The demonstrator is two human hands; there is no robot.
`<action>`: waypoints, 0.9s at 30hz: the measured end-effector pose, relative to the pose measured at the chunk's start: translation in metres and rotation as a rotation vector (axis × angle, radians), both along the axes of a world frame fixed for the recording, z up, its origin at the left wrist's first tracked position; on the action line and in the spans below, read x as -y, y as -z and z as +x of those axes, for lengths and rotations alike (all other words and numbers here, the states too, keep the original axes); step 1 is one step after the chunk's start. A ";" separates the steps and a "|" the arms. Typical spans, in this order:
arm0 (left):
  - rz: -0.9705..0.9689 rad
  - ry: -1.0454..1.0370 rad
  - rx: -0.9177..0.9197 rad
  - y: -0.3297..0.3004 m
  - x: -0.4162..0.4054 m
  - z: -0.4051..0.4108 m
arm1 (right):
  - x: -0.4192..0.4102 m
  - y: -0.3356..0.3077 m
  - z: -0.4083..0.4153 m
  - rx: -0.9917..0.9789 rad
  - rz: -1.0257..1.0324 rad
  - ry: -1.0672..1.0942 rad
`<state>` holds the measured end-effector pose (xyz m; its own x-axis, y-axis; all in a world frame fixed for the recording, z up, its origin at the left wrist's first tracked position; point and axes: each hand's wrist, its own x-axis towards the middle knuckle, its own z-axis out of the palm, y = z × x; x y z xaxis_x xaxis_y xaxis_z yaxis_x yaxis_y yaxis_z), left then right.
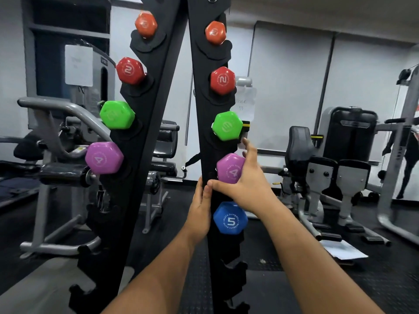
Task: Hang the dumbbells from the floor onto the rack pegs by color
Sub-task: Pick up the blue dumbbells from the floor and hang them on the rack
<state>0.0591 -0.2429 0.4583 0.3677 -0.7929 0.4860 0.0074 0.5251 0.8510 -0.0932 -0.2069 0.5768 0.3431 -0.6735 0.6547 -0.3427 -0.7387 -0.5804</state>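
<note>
A black A-frame dumbbell rack [145, 137] stands right in front of me with two slanted posts. The left post carries an orange [145, 24], a red [129, 70], a green [117, 114] and a purple dumbbell [103, 157]. On the right post hang an orange [215, 32], a red [222, 80], a green [227, 125], a purple [228, 167] and a blue "5" dumbbell [230, 218]. My right hand [247, 180] wraps around the purple dumbbell on the right post. My left hand [199, 211] lies flat against that post's inner edge, beside the blue dumbbell.
Empty pegs [234, 271] run down both posts below the hung weights. Gym machines stand behind on the left [56, 132] and right [340, 159]. Papers [342, 249] lie on the dark rubber floor at right. A mirror [408, 143] is at the far right.
</note>
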 end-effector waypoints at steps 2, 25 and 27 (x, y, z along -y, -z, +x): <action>-0.006 0.010 0.070 -0.005 -0.008 0.001 | -0.006 0.007 -0.004 0.072 0.067 -0.025; 1.115 -0.125 0.121 0.386 -0.300 -0.009 | -0.180 0.490 -0.009 -0.149 1.282 0.244; 1.261 -0.169 0.044 0.422 -0.316 -0.017 | -0.191 0.523 -0.003 -0.311 1.339 0.234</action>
